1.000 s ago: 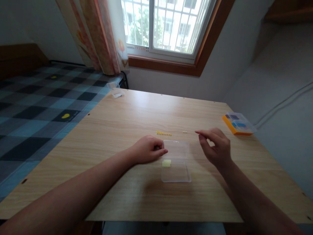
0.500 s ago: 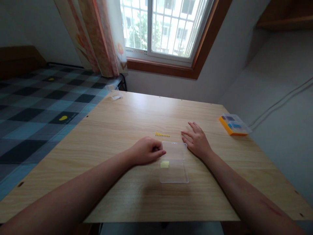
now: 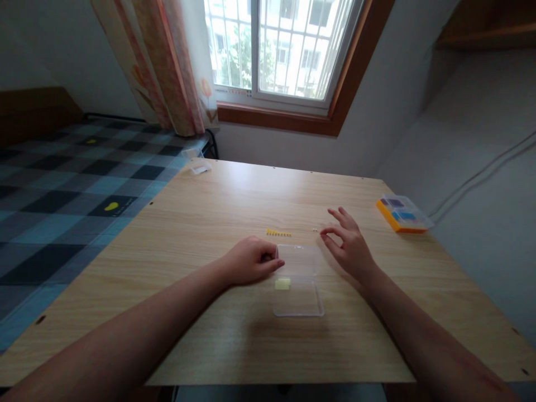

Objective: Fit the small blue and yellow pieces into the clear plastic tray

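Observation:
In front of me a clear plastic box (image 3: 298,301) lies opened flat, its lid side away from me. My left hand (image 3: 253,259) is closed on the left edge of the lid, thumb over the rim. A pale yellow block (image 3: 282,284) is in the box's near half. Just beyond the lid runs a row of tiny yellow pieces (image 3: 278,233). A few tiny white pieces (image 3: 315,230) lie right of the row. Beside them my right hand (image 3: 349,243) pinches thumb and forefinger together, other fingers raised; whatever is between the tips is too small to make out.
The wooden table (image 3: 226,206) carries an orange-and-clear case (image 3: 404,215) at its right edge. A small open clear container (image 3: 200,166) stands at the far left corner. A bed with a checked cover (image 3: 84,184) adjoins on the left, and a window is ahead.
My right hand has moved right, away from the lid's corner, its thumb and forefinger now closed in a pinch. Tiny white pieces show where the fingers were. My left hand stays on the lid.

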The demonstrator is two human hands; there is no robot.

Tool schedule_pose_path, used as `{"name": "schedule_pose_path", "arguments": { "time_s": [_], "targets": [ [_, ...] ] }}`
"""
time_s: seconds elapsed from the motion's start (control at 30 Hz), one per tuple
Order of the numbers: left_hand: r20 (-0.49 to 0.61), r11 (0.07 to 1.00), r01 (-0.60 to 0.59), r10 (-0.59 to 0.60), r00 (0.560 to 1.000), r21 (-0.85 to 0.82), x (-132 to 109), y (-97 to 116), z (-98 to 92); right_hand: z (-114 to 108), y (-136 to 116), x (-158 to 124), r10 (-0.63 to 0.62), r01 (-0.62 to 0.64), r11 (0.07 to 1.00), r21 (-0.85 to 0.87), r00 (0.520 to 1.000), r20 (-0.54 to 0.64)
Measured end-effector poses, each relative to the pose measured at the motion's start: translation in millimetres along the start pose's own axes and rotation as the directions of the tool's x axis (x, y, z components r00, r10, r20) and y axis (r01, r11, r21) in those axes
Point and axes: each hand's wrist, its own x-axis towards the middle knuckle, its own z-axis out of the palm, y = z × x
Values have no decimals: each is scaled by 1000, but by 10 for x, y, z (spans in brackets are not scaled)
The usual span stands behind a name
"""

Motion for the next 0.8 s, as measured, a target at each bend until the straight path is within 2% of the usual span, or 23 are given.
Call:
{"name": "schedule_pose_path", "arguments": {
  "time_s": [0.1, 0.17, 0.23, 0.27, 0.33, 0.4, 0.47, 0.63, 0.73, 0.8],
  "targets": [
    [0, 1000, 3, -3, 1000, -4, -6, -9, 7, -263, -233, 27, -43, 49, 998, 36, 986, -160],
    [-2, 1000, 7, -7, 1000, -5, -7, -13, 13, -417, -429, 21, -110, 126, 984, 127, 986, -125],
    [-3, 1000, 8, -8, 1000, -4, -6, -14, 19, -511, -621, -8, -211, 191, 948, 256, 976, 55],
    [-2, 1000, 6, -6, 1000, -2, -4, -14, 21, -531, -704, -30, -263, 196, 931, 308, 946, 192],
    [2, 1000, -4, 4, 1000, 0, 0, -13, 22, -520, -825, -78, -332, 199, 923, 329, 843, 424],
    [0, 1000, -13, 13, 1000, -1, 5, -8, 21, -456, -882, -125, -344, 223, 935, 275, 754, 560],
    [-6, 1000, -16, 16, 1000, -3, 7, 2, 19, -367, -886, -161, -329, 250, 944, 215, 711, 622],
    [-3, 1000, -12, 12, 1000, 1, 6, 24, 17, -218, -841, -195, -294, 273, 951, 142, 672, 680],
    [-8, 1000, -19, 19, 1000, 1, 7, 21, 18, -224, -831, -186, -291, 273, 952, 137, 674, 679],
    [-7, 1000, -29, 29, 1000, -1, 9, 17, 19, -255, -812, -172, -295, 267, 953, 146, 693, 658]
  ]
}}
